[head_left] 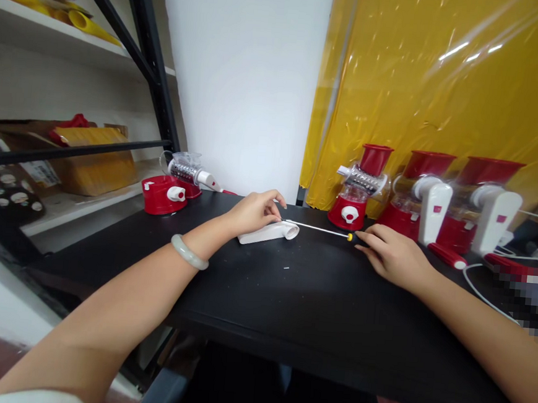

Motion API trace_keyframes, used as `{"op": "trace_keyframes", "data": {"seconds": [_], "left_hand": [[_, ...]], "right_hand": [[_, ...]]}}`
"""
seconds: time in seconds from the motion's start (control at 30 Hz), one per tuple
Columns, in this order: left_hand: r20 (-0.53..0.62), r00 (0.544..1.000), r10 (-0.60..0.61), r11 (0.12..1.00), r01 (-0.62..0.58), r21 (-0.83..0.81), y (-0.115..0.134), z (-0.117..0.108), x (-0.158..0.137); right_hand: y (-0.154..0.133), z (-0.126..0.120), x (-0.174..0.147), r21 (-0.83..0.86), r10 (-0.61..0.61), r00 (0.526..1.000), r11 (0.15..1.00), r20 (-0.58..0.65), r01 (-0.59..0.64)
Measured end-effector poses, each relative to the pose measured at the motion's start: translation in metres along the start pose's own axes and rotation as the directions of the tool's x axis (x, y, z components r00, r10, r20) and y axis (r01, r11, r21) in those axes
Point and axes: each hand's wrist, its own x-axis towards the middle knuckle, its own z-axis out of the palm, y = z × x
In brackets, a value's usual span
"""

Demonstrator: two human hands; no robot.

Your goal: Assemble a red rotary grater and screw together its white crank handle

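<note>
My right hand (pixel 388 251) grips the dark handle of a screwdriver (pixel 322 230) that has a yellow collar. Its long thin shaft points left, nearly level, above the black table. At the tip, the fingertips of my left hand (pixel 261 208) are pinched together; whatever is between them is too small to make out. Just below that hand lies a white crank arm (pixel 266 232), its round hollow end facing right. A small pale bit (pixel 286 267) rests on the table in front of the crank arm.
Several red-and-white rotary graters line the back right, one (pixel 348 214) without a crank fitted. Red grater parts (pixel 164 194) sit at the back left. A metal shelf rack (pixel 142 36) stands at left, and a white cable (pixel 480 296) lies at right.
</note>
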Motion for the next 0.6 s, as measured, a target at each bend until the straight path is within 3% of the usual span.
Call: {"op": "trace_keyframes", "data": {"seconds": [0.6], "left_hand": [[0.119,0.991,0.055,0.99,-0.07,0.126,-0.0025,-0.0046,0.0001]], "right_hand": [[-0.0015,-0.0032,0.0023,0.018,0.025,0.999,1.0,0.048,-0.026]]}}
